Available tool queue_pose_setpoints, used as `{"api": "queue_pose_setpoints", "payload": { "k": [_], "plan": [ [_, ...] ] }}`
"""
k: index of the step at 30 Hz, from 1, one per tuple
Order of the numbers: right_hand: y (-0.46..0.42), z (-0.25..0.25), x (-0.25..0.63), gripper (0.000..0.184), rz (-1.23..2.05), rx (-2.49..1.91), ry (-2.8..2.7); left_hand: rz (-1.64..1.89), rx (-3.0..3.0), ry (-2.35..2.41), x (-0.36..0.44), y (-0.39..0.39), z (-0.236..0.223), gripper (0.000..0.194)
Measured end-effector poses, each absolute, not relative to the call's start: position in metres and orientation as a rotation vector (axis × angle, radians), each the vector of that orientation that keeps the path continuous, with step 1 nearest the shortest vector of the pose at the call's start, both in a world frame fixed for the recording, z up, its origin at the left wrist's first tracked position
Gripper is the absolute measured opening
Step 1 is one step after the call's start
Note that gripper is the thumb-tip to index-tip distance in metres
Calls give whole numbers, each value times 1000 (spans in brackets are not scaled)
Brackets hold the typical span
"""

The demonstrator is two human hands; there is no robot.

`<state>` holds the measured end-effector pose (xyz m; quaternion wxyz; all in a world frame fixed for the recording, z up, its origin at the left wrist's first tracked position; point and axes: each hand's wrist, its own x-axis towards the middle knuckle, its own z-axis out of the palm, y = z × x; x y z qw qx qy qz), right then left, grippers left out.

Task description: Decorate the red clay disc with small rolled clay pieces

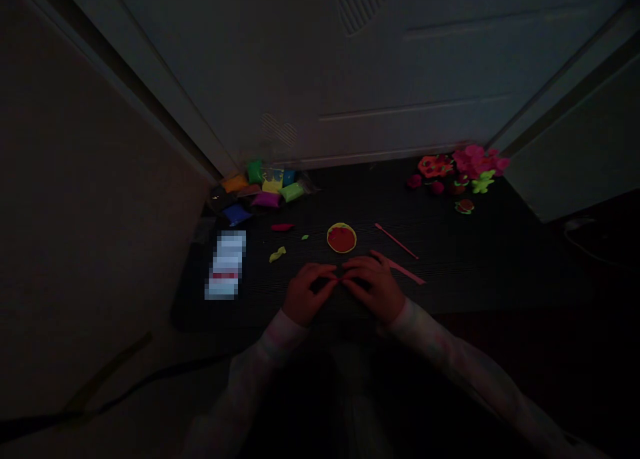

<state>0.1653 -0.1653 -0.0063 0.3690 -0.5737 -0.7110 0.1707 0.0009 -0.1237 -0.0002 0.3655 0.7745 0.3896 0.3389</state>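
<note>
My left hand (310,292) and my right hand (373,286) meet above the front of the dark table, thumbs and forefingers pinched. Between their fingertips is a tiny reddish bit (340,279), seemingly modelling clay; its shape is too dark to tell. Just beyond them lies a flat red clay disc (342,239) with a yellow rim. A red clay roll (283,228), a small green clay piece (305,237) and a yellow clay strip (278,254) lie to its left. By my right hand rest a pink modelling knife (407,272) and a thin pink stick tool (397,240).
Packets of coloured clay (267,198) are heaped at the table's back left. A lit, blurred phone (226,266) lies at the left. Finished clay figures (475,166) crowd the back right corner. A white door (320,72) rises behind the table (480,266).
</note>
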Motion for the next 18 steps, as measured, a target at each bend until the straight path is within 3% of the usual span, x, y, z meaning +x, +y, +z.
{"api": "queue_pose_setpoints", "payload": {
  "k": [10,15,18],
  "plan": [
    [-165,-3,165,4,537,-1438,-1768,831,1811,1009,3,-123,4,20],
    [-165,0,167,20,625,-1438,-1613,850,1578,1120,4,-127,7,24],
    [-169,6,168,17,709,-1425,-1488,856,1406,1184,7,-134,15,27]
  ]
}}
